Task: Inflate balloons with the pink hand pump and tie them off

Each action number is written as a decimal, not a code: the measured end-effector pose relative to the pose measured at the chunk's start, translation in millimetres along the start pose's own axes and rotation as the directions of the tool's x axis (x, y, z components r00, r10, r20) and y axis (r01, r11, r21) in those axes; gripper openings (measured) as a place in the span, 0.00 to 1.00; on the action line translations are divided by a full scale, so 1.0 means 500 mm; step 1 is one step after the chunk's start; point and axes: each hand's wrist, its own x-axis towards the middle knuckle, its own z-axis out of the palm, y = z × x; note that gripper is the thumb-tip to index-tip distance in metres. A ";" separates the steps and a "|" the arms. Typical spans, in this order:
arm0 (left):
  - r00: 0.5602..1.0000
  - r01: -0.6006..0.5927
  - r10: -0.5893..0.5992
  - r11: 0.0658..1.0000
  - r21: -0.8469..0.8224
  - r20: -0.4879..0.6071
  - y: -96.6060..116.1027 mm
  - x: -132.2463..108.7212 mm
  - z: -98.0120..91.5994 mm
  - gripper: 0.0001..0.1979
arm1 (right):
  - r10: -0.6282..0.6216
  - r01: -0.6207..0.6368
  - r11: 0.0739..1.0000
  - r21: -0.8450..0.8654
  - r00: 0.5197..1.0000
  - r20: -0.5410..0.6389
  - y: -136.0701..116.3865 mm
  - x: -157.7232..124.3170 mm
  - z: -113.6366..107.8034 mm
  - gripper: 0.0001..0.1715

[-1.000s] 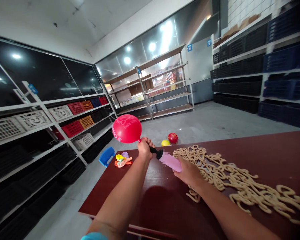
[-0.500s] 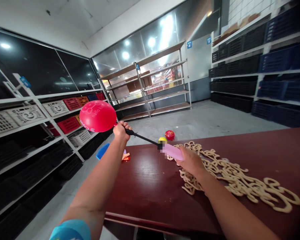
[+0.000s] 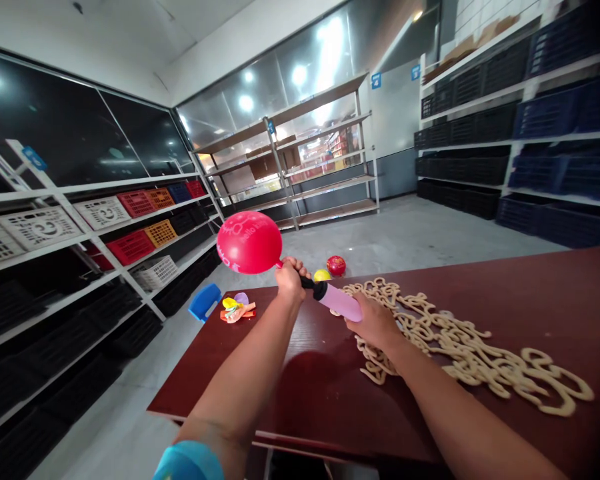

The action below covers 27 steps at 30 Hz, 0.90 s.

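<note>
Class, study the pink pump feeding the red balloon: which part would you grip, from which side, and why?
Grip the pump's pink barrel around its rear half, coming from the right, as the right hand does. It is a smooth cylinder pointing left toward the balloon, whose neck end the left hand occupies.

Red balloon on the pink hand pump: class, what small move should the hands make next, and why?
Probably draw the left hand away from the right hand: the pink plastic pump barrel sits fully pushed in, and the round red balloon looks only partly filled.
</note>
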 end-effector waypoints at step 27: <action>0.999 0.000 0.000 1.000 0.006 -0.039 0.029 0.019 -0.021 0.10 | -0.009 0.010 0.999 0.045 1.000 -0.017 0.014 0.001 0.023 0.29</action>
